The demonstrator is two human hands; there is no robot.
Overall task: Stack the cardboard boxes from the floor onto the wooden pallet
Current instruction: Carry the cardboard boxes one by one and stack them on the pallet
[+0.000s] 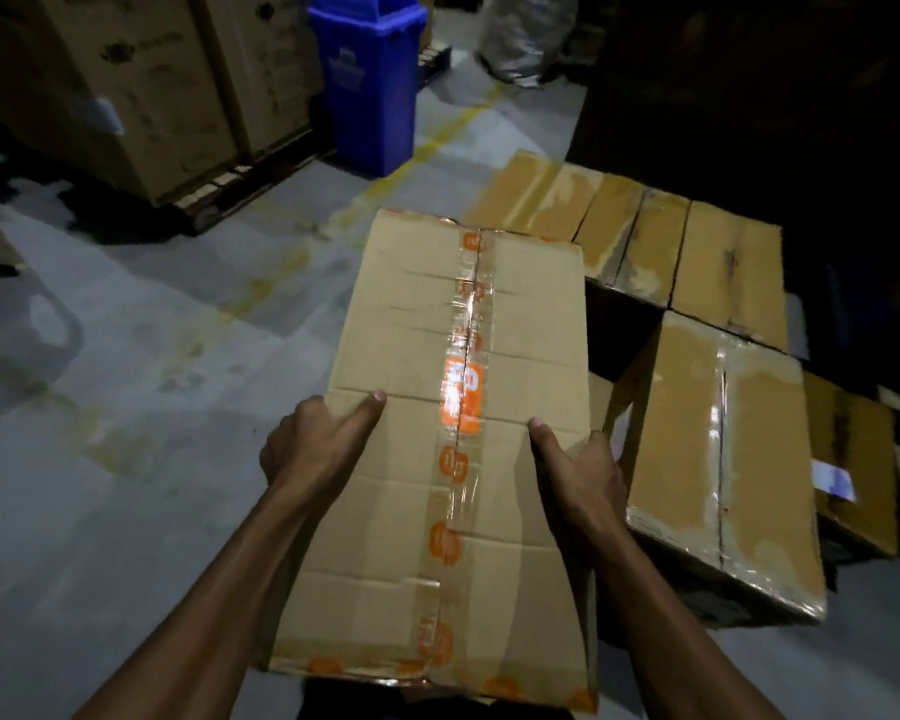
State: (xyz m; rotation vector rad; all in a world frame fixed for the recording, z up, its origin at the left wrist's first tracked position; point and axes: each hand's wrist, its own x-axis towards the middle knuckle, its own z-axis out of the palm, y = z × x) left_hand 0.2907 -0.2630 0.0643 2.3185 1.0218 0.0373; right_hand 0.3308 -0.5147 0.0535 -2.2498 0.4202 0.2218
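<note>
Fingers of both hands are hidden beneath the held box [453, 433]. Right of it, darkness conceals any pallet.

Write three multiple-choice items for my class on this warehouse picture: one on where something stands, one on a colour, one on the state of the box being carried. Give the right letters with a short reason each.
1. Where does the bin stand?
A. Far side of the floor, beside the tall stacked cartons
B. On top of the carried box
C. Between the person's arms

2. What colour is the printing on the tape of the carried box?
A. Green
B. Orange
C. Black

3. How is the carried box held?
A. One hand only
B. Resting on the floor, untouched
C. Both hands, one on each long side, thumbs on top

Answers:
1 A: the blue bin stands at the top of the view next to the big cartons.
2 B: orange marks run along the taped centre seam.
3 C: the left hand and right hand each keep a grip on a side edge.
</note>
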